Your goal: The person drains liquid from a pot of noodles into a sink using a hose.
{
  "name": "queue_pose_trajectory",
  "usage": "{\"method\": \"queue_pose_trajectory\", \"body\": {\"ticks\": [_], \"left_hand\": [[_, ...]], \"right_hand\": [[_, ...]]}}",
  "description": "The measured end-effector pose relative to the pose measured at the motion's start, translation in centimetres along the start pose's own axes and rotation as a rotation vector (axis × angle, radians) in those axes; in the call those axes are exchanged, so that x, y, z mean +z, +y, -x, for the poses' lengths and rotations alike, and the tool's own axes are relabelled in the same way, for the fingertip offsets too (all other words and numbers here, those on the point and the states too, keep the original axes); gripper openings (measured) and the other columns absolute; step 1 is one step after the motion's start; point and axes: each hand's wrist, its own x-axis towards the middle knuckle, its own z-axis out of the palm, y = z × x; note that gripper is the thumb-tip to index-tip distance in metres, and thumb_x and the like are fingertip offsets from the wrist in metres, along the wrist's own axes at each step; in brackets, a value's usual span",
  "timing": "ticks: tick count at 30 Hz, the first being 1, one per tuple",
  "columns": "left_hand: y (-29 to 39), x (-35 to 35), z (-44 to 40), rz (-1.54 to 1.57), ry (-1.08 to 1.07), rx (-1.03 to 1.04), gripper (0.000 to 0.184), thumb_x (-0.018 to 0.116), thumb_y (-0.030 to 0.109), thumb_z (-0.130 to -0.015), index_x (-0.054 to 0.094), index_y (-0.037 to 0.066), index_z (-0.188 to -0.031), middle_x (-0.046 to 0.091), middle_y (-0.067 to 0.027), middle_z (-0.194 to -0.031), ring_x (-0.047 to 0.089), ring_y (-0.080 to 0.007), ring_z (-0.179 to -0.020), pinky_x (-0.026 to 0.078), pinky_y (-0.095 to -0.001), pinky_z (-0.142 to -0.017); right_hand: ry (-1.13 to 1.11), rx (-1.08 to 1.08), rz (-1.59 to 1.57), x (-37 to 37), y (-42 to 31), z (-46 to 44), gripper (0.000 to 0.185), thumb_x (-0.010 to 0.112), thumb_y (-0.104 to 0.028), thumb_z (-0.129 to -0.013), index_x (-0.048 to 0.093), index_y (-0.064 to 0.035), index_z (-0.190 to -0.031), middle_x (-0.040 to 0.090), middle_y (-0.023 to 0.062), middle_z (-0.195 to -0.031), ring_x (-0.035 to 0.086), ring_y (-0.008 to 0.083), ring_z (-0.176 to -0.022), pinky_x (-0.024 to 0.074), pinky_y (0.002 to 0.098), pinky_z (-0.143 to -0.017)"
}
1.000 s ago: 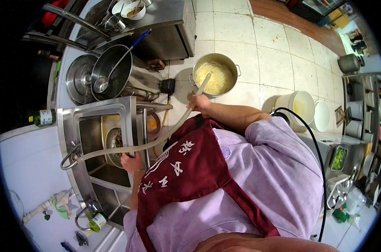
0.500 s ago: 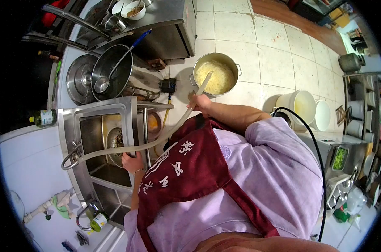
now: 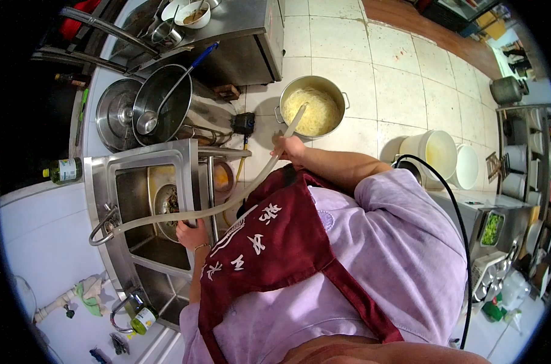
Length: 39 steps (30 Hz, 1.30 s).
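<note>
My right hand is closed around a pale, translucent hose. The hose runs from the curved tap across the sink. Its far end rests inside a two-handled metal pot on the floor, over pale yellow noodle-like strands. My left hand lies at the sink's near edge, just below the hose, fingers apart. Close to it in the basin is a metal bowl with dark bits in it, partly hidden by the hose.
A tall pot with a blue-handled ladle stands beyond the sink, beside a round lid. White buckets are to the right. A steel cabinet stands at the top. A black cable curves past my right side.
</note>
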Motion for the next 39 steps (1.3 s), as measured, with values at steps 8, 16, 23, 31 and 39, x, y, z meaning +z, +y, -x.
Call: {"method": "queue_pose_trajectory", "body": {"ticks": [8, 16, 23, 31, 39], "left_hand": [[0.4, -0.6, -0.1, 0.009, -0.043, -0.021, 0.058, 0.065, 0.042, -0.07, 0.053, -0.002, -0.106, 0.055, -0.0181, -0.091, 0.054, -0.0346, -0.086, 0.043, -0.0445, -0.076], [0.0, -0.1, 0.0, 0.017, -0.006, 0.006, 0.06, 0.065, 0.041, -0.07, 0.052, -0.002, -0.109, 0.055, -0.0196, -0.093, 0.053, -0.0361, -0.087, 0.042, -0.0451, -0.077], [0.3, -0.4, -0.1, 0.031, -0.038, -0.025, 0.061, 0.065, 0.042, -0.069, 0.052, -0.003, -0.109, 0.055, -0.0208, -0.093, 0.053, -0.0372, -0.089, 0.042, -0.0458, -0.078], [0.1, -0.2, -0.2, 0.032, -0.065, -0.038, 0.062, 0.065, 0.043, -0.069, 0.052, -0.003, -0.108, 0.055, -0.0209, -0.095, 0.053, -0.0371, -0.09, 0.042, -0.0464, -0.079], [0.4, -0.7, -0.2, 0.034, -0.091, -0.039, 0.063, 0.064, 0.044, -0.07, 0.052, -0.003, -0.111, 0.055, -0.0197, -0.093, 0.053, -0.036, -0.089, 0.042, -0.0449, -0.078]], "right_hand": [[-0.02, 0.007, -0.016, 0.0, -0.2, 0.2, 0.024, 0.039, -0.018, -0.09, 0.043, 0.0032, -0.1, 0.052, 0.0164, -0.084, 0.06, 0.0315, -0.074, 0.0506, 0.0447, -0.072], [-0.061, -0.02, -0.042, -0.3, -0.2, -0.1, 0.025, 0.036, -0.011, -0.088, 0.034, 0.0092, -0.103, 0.05, 0.0206, -0.083, 0.06, 0.0345, -0.072, 0.0531, 0.0485, -0.068], [-0.049, -0.016, -0.037, -0.4, -0.1, -0.3, 0.026, 0.036, -0.011, -0.088, 0.034, 0.0094, -0.103, 0.051, 0.0202, -0.082, 0.06, 0.0336, -0.071, 0.0532, 0.0483, -0.068], [0.004, 0.015, 0.02, 0.3, -0.7, 0.9, 0.023, 0.039, -0.017, -0.089, 0.044, 0.0037, -0.098, 0.052, 0.0152, -0.084, 0.061, 0.0299, -0.077, 0.0501, 0.0453, -0.074], [-0.024, 0.007, 0.029, 0.1, -0.6, 0.7, 0.016, 0.042, -0.012, -0.085, 0.045, 0.003, -0.091, 0.052, 0.0143, -0.082, 0.06, 0.0292, -0.077, 0.0503, 0.0442, -0.075]]}}
